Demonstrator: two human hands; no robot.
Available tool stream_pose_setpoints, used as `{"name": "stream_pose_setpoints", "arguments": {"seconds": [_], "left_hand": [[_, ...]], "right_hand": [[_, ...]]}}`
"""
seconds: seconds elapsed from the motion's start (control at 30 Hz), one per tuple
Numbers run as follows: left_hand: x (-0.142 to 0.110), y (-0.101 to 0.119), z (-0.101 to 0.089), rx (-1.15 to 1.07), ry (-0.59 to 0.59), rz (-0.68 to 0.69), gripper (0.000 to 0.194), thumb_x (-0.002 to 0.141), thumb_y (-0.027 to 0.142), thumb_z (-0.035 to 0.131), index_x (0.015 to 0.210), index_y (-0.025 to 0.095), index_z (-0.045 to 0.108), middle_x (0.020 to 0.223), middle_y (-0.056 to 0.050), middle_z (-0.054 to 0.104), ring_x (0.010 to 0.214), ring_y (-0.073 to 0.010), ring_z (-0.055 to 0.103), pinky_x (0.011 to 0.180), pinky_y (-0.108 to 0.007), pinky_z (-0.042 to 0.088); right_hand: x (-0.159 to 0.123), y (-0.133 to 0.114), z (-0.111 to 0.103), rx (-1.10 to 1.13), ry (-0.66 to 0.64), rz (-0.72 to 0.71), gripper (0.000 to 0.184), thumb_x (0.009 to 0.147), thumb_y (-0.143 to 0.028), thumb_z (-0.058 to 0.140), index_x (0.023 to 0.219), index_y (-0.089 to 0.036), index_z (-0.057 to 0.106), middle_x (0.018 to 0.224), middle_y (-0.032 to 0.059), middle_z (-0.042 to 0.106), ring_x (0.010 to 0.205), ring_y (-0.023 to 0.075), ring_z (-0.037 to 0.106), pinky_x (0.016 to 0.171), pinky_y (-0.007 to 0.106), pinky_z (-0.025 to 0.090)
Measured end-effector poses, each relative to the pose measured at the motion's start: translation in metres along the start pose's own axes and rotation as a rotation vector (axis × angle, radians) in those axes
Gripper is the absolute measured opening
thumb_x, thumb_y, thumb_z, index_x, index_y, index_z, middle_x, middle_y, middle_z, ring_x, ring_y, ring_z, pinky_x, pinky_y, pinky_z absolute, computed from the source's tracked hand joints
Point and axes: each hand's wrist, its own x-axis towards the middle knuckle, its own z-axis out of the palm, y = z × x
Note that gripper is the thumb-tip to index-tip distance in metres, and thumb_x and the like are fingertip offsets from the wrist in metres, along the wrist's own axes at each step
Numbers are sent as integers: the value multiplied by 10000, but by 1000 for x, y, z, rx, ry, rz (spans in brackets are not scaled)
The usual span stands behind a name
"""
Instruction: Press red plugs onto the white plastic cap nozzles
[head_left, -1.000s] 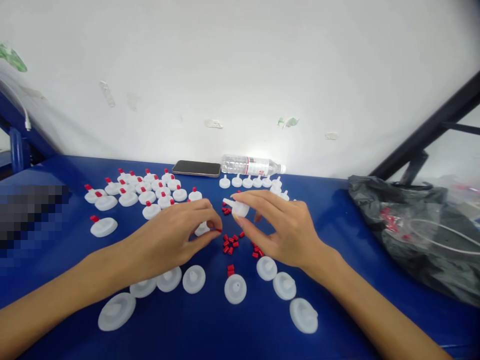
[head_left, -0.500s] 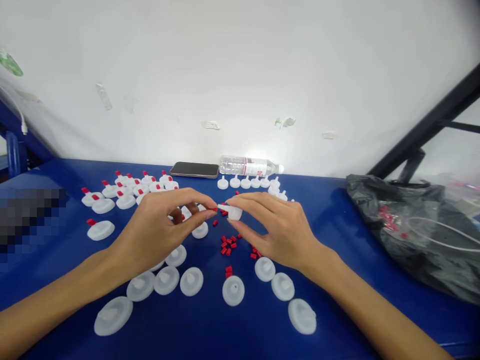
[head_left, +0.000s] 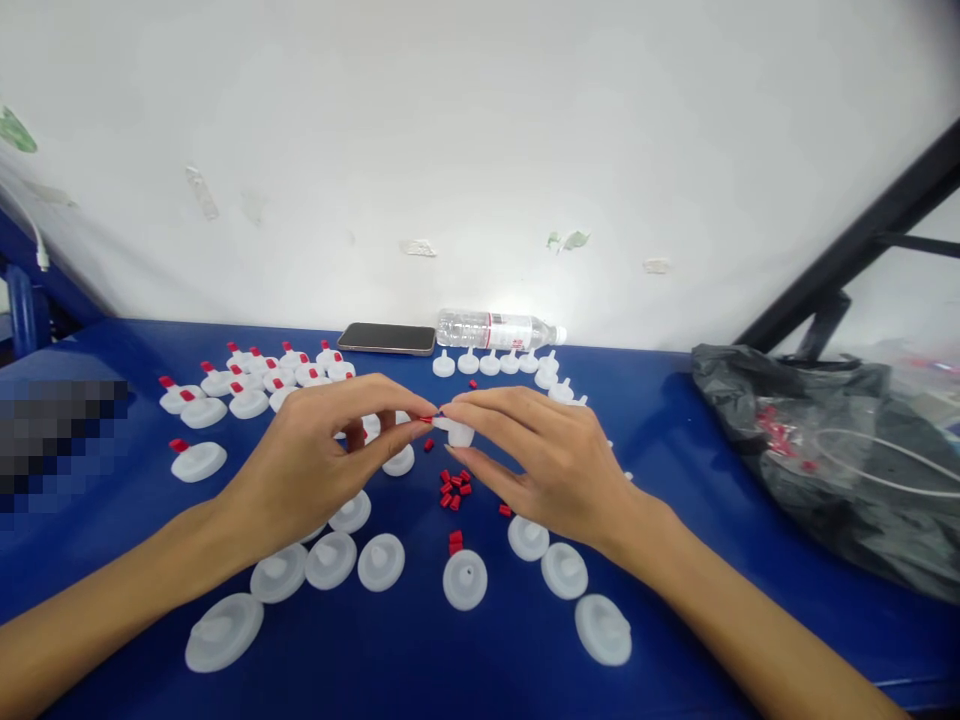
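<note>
Nozzle (head_left: 444, 425) now closer to left hand's (head_left: 322, 440) red cap (head_left: 426, 419)

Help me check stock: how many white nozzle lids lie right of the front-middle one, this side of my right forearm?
3: one lid nearest the right hand, a second lid to its right, a third lid closest to you. The hand may hide more.
</note>
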Motion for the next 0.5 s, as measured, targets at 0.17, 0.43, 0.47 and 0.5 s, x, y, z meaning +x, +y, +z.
{"name": "stream_pose_setpoints", "arguments": {"seconds": [0.17,0.43,0.47,0.5], "left_hand": [[-1,-4,3,175,-24,150,166,1043,282,567,1092,209,708,967,-16,742,707,-100,627,633,-220,495],[-6,-12,8,134,-50,203,172,1052,150,477,1020,179,643,886,-21,651,712,-109,567,653,-231,462],[-6,-11,8,124,-51,198,179,1050,144,470,1010,181,640,863,-17,638,690,-108,548,637,-235,452],[-7,-11,8,119,-48,191,185,1048,141,465,998,183,639,841,-14,626,672,-109,532,625,-239,442]], "right_hand": [[-1,-1,1,64,-9,32,283,1044,-219,591,1317,-158,636,1272,80,744,1101,168,740,945,295,629],[1,-5,5,174,107,5,266,985,-178,695,1250,-163,691,1229,71,780,1109,171,758,1033,273,603],[1,-6,5,176,110,3,265,985,-176,694,1250,-176,695,1228,63,781,1117,173,757,1040,280,603],[2,-7,5,177,111,2,264,988,-176,689,1251,-190,698,1226,54,783,1125,175,755,1046,287,603]]}}
